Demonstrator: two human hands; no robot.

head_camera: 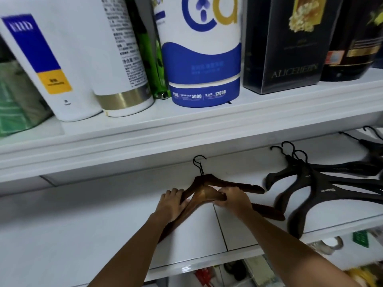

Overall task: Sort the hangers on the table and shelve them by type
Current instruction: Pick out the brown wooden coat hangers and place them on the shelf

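Note:
Brown wooden hangers (209,186) with black wire hooks lie stacked on the white middle shelf (83,224). My left hand (171,204) grips their left arm. My right hand (232,198) holds the middle and right arm, covering part of the wood. To the right, apart from them, lies a pile of black plastic hangers (306,183), hooks pointing to the back of the shelf. More black hangers (371,141) show at the far right edge.
The upper shelf (207,125) holds white and blue bottles (203,59), a green bottle, and dark boxes (284,42). Below the middle shelf, a lower level holds assorted small items (329,244). The left part of the middle shelf is bare white surface.

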